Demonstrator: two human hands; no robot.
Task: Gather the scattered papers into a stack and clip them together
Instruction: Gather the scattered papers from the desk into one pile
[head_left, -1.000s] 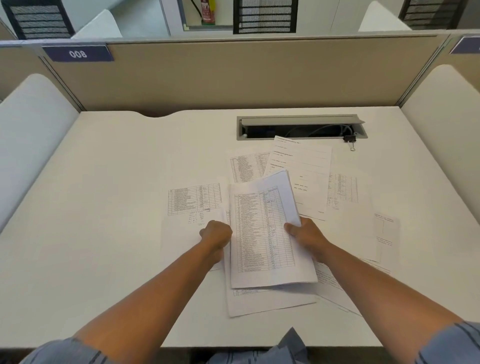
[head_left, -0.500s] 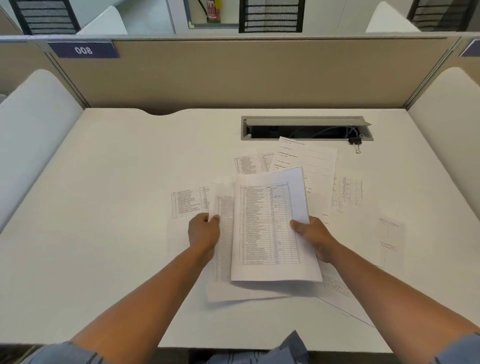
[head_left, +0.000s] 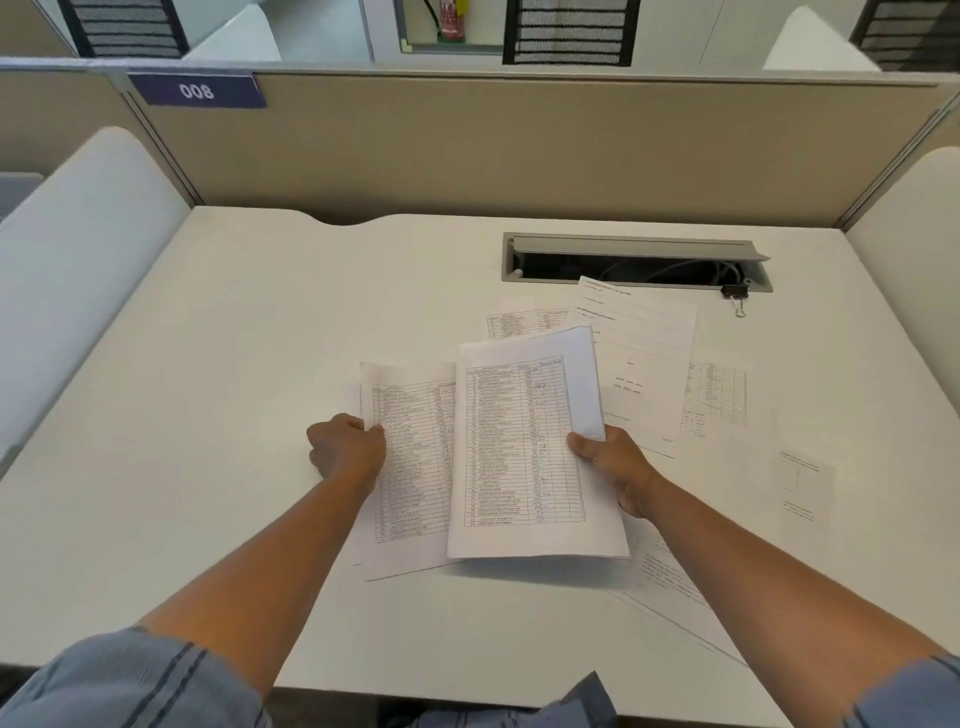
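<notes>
My right hand grips the right edge of a small stack of printed table sheets, held slightly above the white desk. My left hand pinches the left edge of two more table sheets, which lie partly under that stack. Several loose papers stay spread on the desk: a form sheet, a table sheet right of it, another table sheet behind the stack, a small-print page at far right, and a text page under my right forearm. A black binder clip lies by the cable slot.
An open grey cable slot with cables sits at the back of the desk. Beige partition walls enclose the back and white side panels the left and right. A label reading 008 hangs on the partition.
My left hand took hold of the sheets at the left and pulled them up and toward the stack. The stack in my right hand rose a little.
</notes>
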